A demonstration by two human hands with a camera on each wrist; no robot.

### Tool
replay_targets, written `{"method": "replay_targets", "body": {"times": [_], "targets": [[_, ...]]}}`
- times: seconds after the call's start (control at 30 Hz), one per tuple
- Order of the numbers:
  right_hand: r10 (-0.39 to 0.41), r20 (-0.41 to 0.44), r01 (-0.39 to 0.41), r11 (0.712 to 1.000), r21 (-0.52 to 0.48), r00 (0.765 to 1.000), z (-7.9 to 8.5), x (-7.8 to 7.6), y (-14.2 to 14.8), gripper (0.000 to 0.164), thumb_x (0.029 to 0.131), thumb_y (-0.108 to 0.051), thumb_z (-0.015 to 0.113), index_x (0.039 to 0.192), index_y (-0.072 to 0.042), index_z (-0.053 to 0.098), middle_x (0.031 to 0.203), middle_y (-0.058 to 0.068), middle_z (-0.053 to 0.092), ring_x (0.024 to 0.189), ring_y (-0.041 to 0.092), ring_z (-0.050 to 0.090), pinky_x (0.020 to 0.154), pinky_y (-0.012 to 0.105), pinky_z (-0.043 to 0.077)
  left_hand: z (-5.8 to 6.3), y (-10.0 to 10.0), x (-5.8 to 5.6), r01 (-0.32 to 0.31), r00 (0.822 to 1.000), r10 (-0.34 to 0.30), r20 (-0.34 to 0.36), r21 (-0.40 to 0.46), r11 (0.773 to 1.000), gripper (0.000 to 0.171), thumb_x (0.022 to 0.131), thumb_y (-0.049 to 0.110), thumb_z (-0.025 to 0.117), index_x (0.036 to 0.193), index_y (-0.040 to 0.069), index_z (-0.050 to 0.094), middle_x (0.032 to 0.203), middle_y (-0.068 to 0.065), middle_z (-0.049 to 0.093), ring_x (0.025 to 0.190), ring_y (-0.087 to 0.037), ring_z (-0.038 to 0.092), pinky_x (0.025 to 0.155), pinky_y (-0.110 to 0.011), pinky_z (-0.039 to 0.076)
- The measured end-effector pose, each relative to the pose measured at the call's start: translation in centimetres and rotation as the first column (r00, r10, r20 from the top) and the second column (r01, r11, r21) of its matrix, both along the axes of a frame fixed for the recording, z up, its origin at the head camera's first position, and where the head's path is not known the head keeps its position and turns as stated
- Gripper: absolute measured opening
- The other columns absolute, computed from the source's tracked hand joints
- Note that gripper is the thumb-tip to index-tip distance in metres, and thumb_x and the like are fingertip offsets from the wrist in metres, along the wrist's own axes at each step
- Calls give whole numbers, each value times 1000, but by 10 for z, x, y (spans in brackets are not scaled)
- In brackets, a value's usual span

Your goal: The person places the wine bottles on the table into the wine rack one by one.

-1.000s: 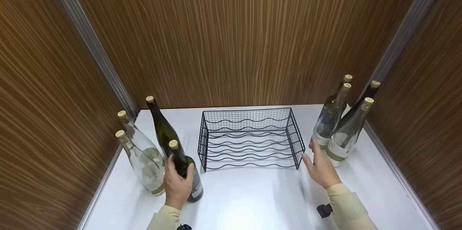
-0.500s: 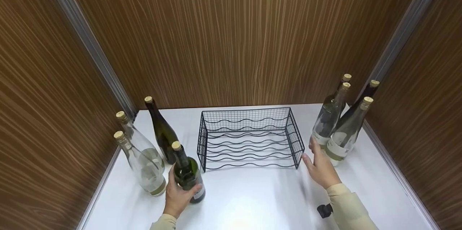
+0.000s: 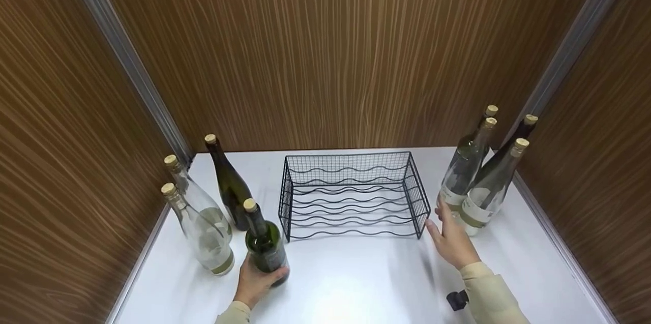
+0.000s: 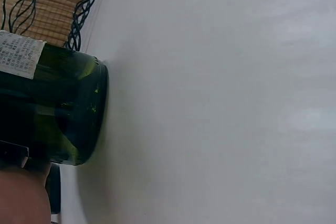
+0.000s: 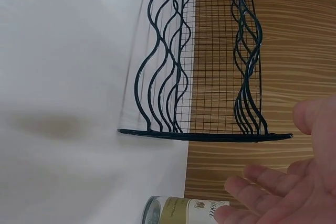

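Observation:
In the head view my left hand (image 3: 254, 281) grips the lower body of a dark green wine bottle (image 3: 265, 247) from the near side. The bottle stands upright with a cork in its neck. Its base and a printed label show in the left wrist view, where my thumb side (image 4: 21, 198) presses against the glass. My right hand (image 3: 452, 242) holds nothing. Its fingers are spread between the right end of the black wire wine rack (image 3: 351, 233) and a labelled clear bottle (image 3: 478, 209). In the right wrist view, the palm and relaxed fingers face the rack's end bar (image 5: 205, 137).
On the left, two clear corked bottles (image 3: 206, 242) and a tall dark green bottle (image 3: 231, 189) stand on the white table (image 3: 351, 283). Another clear bottle (image 3: 460, 174) and dark bottles (image 3: 524, 128) stand at the right. Wood-patterned walls (image 3: 325, 59) enclose the table.
My left hand has slid from the bottle's neck and shoulder down to its lower body. The bottle has shifted slightly towards me and right. My right hand has stayed in place.

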State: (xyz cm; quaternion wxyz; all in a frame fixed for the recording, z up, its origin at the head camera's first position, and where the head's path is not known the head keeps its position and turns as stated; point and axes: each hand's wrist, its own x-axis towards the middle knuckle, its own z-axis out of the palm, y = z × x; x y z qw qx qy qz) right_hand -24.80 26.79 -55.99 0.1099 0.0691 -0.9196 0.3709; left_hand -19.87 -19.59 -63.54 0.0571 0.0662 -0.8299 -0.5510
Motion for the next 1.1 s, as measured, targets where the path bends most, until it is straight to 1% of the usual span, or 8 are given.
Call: {"method": "replay_targets", "body": {"times": [0.1, 0.17, 0.3, 0.47, 0.57, 0.83, 0.97, 1.1], "targets": [[-4, 8, 4, 1000, 4, 1000, 1, 0, 0, 67, 95, -27, 49, 147, -14, 9, 133, 27, 41, 120, 40, 41, 93, 55, 36, 1, 1, -1, -6, 1000, 6, 8, -15, 1000, 88, 57, 35, 86, 129, 11, 41, 126, -10, 51, 118, -28, 46, 102, -46, 29], [-13, 1, 13, 1000, 8, 1000, 3, 0, 0, 67, 95, -27, 49, 147, -13, 9, 134, 26, 40, 121, 40, 40, 93, 56, 35, 1, 1, -2, -8, 1000, 8, -4, -26, 1000, 87, 57, 36, 86, 128, 10, 42, 124, -10, 52, 116, -28, 47, 101, -46, 31], [-34, -35, 34, 999, 5, 999, 7, 2, -1, 65, 95, -29, 48, 146, -9, 13, 134, 25, 40, 122, 40, 37, 95, 55, 32, 2, 2, -2, -12, 1000, 11, -20, -47, 999, 85, 57, 37, 85, 126, 10, 43, 122, -8, 54, 114, -27, 49, 100, -45, 33], [-63, -76, 63, 998, -7, 995, 14, 3, -2, 63, 95, -32, 47, 144, -4, 19, 132, 23, 43, 121, 39, 39, 97, 54, 30, 5, 4, -1, -10, 999, 8, -49, -51, 999, 85, 57, 36, 86, 127, 12, 43, 121, -9, 55, 113, -26, 50, 100, -44, 33], [-70, -103, 69, 998, -13, 992, 17, 3, -3, 62, 95, -31, 48, 143, -3, 21, 131, 22, 45, 120, 38, 41, 96, 54, 31, 8, 5, -1, -15, 998, 12, -57, -62, 998, 88, 55, 40, 86, 127, 13, 43, 120, -7, 56, 112, -25, 51, 99, -44, 35], [-71, -175, 66, 997, -29, 982, 23, 3, -5, 60, 94, -28, 50, 142, -3, 24, 127, 22, 47, 116, 37, 44, 96, 52, 33, 17, 8, -4, 4, 996, -17, -87, -154, 988, 92, 52, 57, 81, 124, 12, 46, 114, -3, 58, 103, -18, 55, 93, -40, 41], [-68, -179, 62, 997, -36, 981, 25, 5, -6, 60, 94, -28, 51, 142, -3, 24, 127, 22, 47, 116, 36, 44, 96, 52, 33, 24, 9, -4, 30, 995, -47, -87, -182, 983, 94, 53, 61, 78, 126, 12, 44, 114, -1, 57, 102, -17, 54, 93, -41, 40], [-55, -195, 48, 998, -42, 979, 26, 5, -7, 60, 93, -26, 52, 141, -2, 26, 126, 21, 49, 116, 36, 45, 95, 52, 33, 31, 11, -2, 48, 993, -66, -95, -188, 981, 91, 53, 60, 78, 123, 11, 47, 110, 0, 59, 99, -15, 55, 91, -41, 41]]}}
